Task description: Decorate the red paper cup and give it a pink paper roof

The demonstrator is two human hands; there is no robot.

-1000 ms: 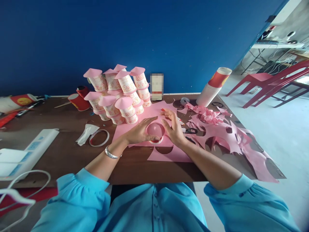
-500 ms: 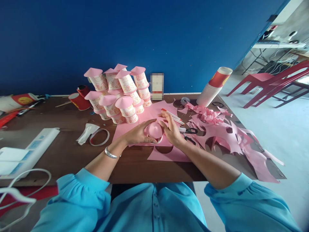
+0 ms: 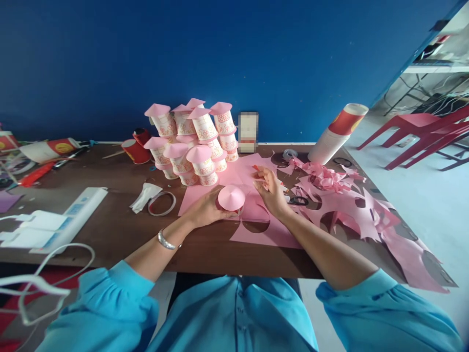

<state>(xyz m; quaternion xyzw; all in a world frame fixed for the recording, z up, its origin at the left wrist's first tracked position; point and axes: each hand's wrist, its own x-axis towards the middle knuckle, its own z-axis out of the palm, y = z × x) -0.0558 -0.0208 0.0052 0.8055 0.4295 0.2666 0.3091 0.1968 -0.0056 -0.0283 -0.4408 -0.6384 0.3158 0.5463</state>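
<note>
My left hand [image 3: 205, 209] is wrapped round a paper cup tower topped with a pink paper cone roof [image 3: 231, 196]; the cone hides most of the cup below. To its right, my right hand [image 3: 274, 194] is off the tower, its fingers loosely bent and apart over the pink paper sheet [image 3: 245, 171]. Red-tipped marker pens lie partly hidden behind that hand. Beyond my left hand stand several stacked cup towers [image 3: 201, 166] with red drawings and pink cone roofs. Black-handled scissors [image 3: 299, 201] lie just right of my right hand.
Cut pink paper scraps [image 3: 340, 205] cover the table's right side, with a tall stack of paper cups [image 3: 324, 146] behind them. At left are a tape roll [image 3: 161, 203], a crumpled white tissue [image 3: 145, 196], a power strip [image 3: 78, 215] and red cups [image 3: 135, 150]. A blue wall closes the back.
My right hand has let go of the cone-roofed tower and moved right, away from it. My left hand keeps its hold. The whole view has shifted slightly.
</note>
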